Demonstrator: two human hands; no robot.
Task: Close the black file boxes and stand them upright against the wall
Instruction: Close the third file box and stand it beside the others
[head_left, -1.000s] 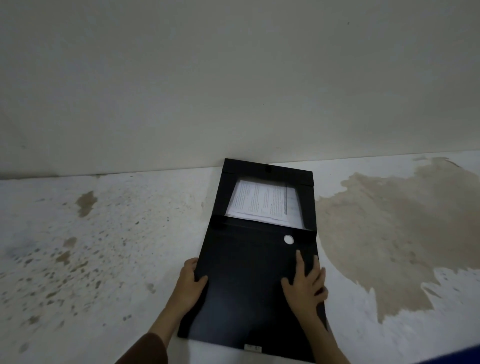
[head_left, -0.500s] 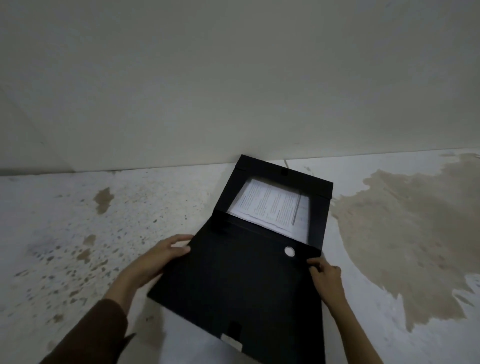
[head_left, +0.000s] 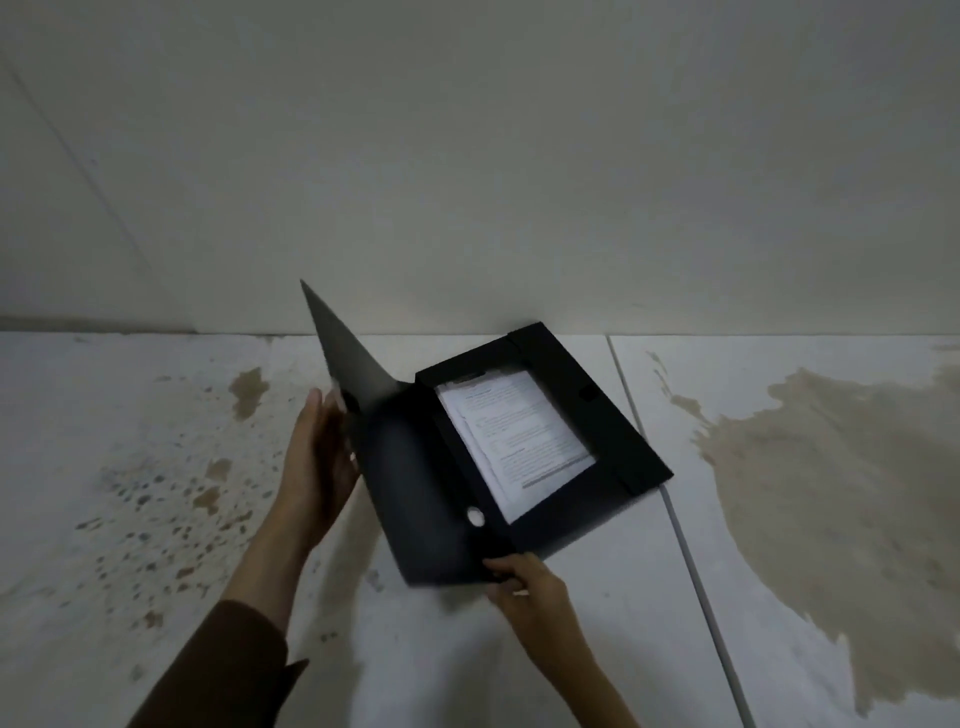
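Note:
One black file box (head_left: 618, 441) lies open on the pale floor close to the wall, turned at an angle. White printed papers (head_left: 517, 436) lie inside its tray. Its lid (head_left: 415, 467) is raised on the left, with one corner pointing up in front of the wall. My left hand (head_left: 319, 457) presses flat against the lid's outer left side, fingers up. My right hand (head_left: 519, 579) pinches the near bottom corner of the box. A white round button (head_left: 475, 516) sits on the lid's inner face.
The plain off-white wall (head_left: 519, 182) rises right behind the box. The floor (head_left: 597, 649) is stained brown on the right (head_left: 831, 493) and speckled on the left (head_left: 171, 493). A thin floor joint (head_left: 691, 545) runs from the wall towards me, just right of the box.
The box has been turned clockwise and its lid swung up from nearly flat to steeply raised. My left hand moved onto the lid's outer side; my right slid to the near corner.

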